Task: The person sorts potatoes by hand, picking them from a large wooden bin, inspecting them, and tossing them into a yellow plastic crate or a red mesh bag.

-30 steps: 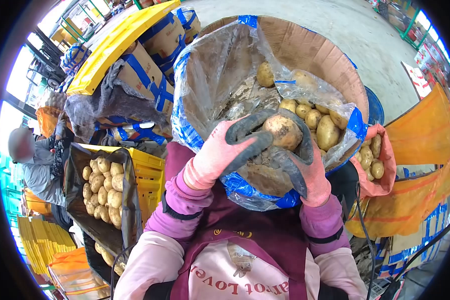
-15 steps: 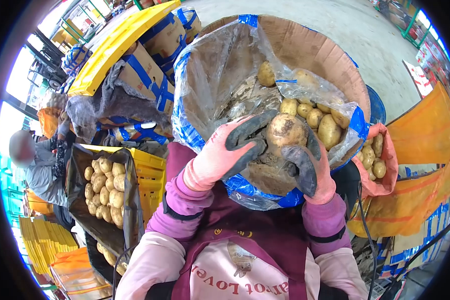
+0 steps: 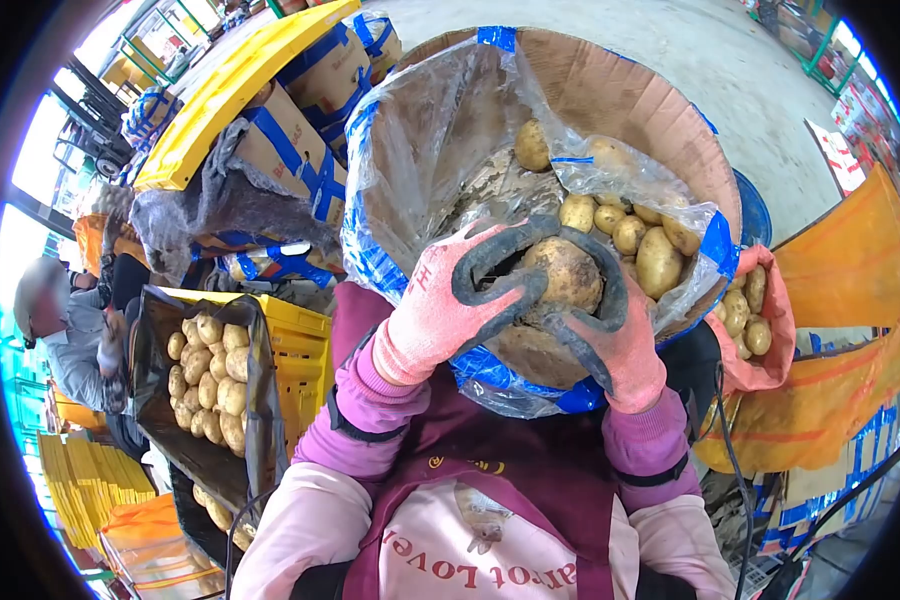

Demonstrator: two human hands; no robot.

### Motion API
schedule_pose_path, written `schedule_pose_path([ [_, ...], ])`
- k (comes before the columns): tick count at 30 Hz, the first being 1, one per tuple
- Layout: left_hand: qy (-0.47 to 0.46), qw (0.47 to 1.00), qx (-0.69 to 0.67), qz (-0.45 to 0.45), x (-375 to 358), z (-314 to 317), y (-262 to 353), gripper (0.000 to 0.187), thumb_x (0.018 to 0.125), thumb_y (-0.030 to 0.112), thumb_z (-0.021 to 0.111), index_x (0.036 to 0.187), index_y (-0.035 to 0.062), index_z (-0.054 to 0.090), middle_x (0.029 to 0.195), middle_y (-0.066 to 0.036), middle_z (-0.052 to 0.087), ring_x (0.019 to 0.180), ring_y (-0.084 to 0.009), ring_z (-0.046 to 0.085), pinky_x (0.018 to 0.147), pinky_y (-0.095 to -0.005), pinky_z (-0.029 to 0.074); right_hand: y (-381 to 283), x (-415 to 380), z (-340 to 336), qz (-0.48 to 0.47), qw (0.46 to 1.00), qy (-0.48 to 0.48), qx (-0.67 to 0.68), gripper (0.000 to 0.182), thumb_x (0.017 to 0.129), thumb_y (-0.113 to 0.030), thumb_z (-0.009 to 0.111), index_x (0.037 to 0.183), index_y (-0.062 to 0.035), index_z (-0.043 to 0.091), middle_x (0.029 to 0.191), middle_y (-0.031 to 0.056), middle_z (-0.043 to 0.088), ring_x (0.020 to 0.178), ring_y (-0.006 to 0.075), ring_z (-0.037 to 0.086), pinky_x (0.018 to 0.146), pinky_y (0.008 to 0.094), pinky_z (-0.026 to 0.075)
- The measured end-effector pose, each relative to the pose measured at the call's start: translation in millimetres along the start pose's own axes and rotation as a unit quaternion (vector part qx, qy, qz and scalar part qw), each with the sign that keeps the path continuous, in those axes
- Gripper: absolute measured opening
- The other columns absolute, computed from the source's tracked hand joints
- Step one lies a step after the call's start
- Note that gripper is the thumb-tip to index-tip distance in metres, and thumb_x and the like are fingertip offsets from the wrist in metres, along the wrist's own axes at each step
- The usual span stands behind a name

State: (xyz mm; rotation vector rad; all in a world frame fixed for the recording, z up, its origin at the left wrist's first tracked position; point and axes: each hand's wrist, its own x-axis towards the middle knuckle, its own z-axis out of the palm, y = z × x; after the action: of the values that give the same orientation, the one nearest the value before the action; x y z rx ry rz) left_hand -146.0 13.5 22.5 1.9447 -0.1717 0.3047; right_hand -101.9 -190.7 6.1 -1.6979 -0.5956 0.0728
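left hand (image 3: 450, 305): pink glove with dark palm, fingers curled round the left and top side of the potato, closed on it
right hand (image 3: 610, 335): same glove type, cupping the potato from below and right, fingers wrapped up over it, closed on it
potato (image 3: 568, 275): large, dirty, held between both hands, in front of the near rim of the big box, raised clear of the pile
big box (image 3: 630, 95): round cardboard wall, tilted toward the person, lined with a clear plastic bag (image 3: 420, 140); bag edge with blue tape folds over the near rim just under the hands
potato pile (image 3: 635, 235): sits on the right side of the box, just beyond the right hand; one potato apart higher up on the liner
open room in box: left half of the liner is bare, only dirt
pink sack (image 3: 760, 320): right of the box, touching its rim, mouth open, potatoes inside
orange bags (image 3: 850, 270): further right, near the sack
yellow crate (image 3: 295, 355): left of the person's arm, close to the left elbow
black-lined bin (image 3: 210, 375): against the crate, full of potatoes
blue-taped cartons (image 3: 290, 140): stacked beyond the crate, crowding the box's left edge
other person (image 3: 65, 330): far left, well apart
floor (image 3: 730, 60): bare concrete beyond the box's far rim
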Motion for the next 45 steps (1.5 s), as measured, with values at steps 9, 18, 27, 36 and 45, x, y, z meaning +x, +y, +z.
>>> schedule_pose_path([
  [9,0.059,0.993,0.072,-0.067,3.4,-3.1,10.9,0.035,0.080,0.000,0.066,0.115,-0.0042,0.064,0.096,-0.008,0.071,0.085,-0.0079,0.062,0.079,-0.0244,0.050,-6.4,-2.0,-2.2,-0.026,0.999,-0.028,-0.033,0.072,0.066,-0.007,0.080,0.132,-0.0011,0.052,0.126,0.0186,0.059,0.117,0.0330,0.057,0.101,0.0394,0.044],
  [18,0.028,0.999,0.030,-0.034,4.3,-1.2,10.1,0.039,0.079,0.002,0.070,0.116,-0.0041,0.062,0.100,-0.010,0.071,0.093,-0.0123,0.063,0.087,-0.0283,0.050,-5.6,-3.7,-0.2,-0.031,0.999,-0.022,-0.013,0.074,0.065,-0.008,0.080,0.133,-0.0034,0.051,0.126,0.0163,0.059,0.116,0.0363,0.054,0.102,0.0425,0.043],
  [27,-0.071,0.983,-0.165,-0.040,10.4,-0.8,3.7,0.058,0.082,0.002,0.072,0.134,-0.0016,0.049,0.131,-0.010,0.056,0.121,-0.0173,0.053,0.102,-0.0322,0.044,-2.3,1.7,6.7,-0.074,0.993,0.086,-0.042,0.078,0.066,-0.007,0.081,0.135,-0.0008,0.048,0.128,0.0193,0.057,0.114,0.0334,0.058,0.098,0.0398,0.046],
  [36,-0.065,0.973,-0.201,-0.092,9.7,-1.8,11.9,0.050,0.079,0.006,0.076,0.124,-0.0019,0.056,0.116,-0.009,0.063,0.105,-0.0161,0.060,0.093,-0.0312,0.049,-2.6,7.5,1.7,-0.096,0.995,0.018,0.010,0.072,0.078,-0.006,0.076,0.141,0.0007,0.042,0.136,0.0151,0.053,0.125,0.0244,0.052,0.107,0.0371,0.040],
  [45,-0.041,0.976,0.197,0.080,-1.6,3.2,6.9,0.048,0.072,0.023,0.081,0.113,0.0039,0.067,0.096,-0.017,0.069,0.088,-0.0333,0.067,0.079,-0.0382,0.053,14.3,-7.0,-8.6,-0.034,0.997,0.013,0.074,0.063,0.069,0.005,0.065,0.129,0.0013,0.050,0.123,0.0145,0.058,0.118,0.0261,0.055,0.104,0.0363,0.041],
])
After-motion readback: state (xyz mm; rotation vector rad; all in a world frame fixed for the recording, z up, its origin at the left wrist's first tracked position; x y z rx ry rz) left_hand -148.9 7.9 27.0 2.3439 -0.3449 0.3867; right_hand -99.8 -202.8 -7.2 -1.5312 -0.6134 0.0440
